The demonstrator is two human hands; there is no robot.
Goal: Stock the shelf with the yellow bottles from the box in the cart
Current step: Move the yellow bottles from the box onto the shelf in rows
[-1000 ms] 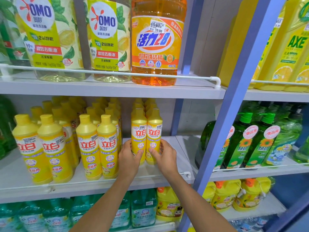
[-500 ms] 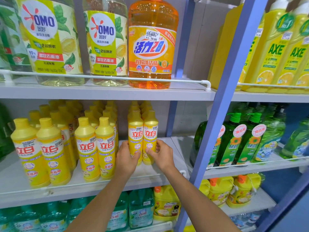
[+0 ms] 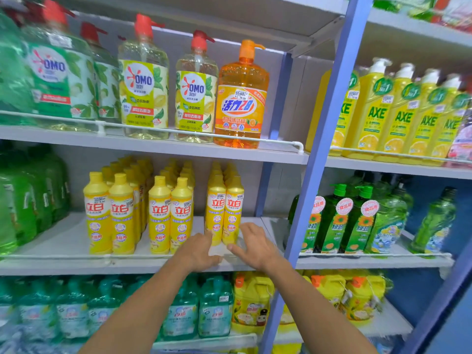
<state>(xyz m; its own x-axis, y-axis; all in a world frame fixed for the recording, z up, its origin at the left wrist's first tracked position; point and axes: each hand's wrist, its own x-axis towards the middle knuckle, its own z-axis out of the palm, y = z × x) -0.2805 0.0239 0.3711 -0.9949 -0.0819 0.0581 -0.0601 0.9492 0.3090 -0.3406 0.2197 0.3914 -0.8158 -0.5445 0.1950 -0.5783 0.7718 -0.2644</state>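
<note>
Ok — yellow bottles (image 3: 224, 215) look set at shelf (image 3: 63, 236) front edge; our left hand (image 3: 198, 251), right hand (image 3: 255, 247) loose, empty — next: cart.

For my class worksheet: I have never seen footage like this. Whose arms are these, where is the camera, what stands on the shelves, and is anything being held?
There is no machine here. The two bare arms belong to a person stocking a shop shelf. The camera is worn on that person's head and looks forward and down, so you see roughly what they see.

On the middle shelf stand rows of small yellow bottles, lined up in pairs, with green bottles to their left. The shelf above carries large pump bottles and one orange bottle.

The left hand and right hand are at the foot of the rightmost pair of yellow bottles, fingers relaxed and open. Neither hand holds anything. The box and cart are out of view.
</note>
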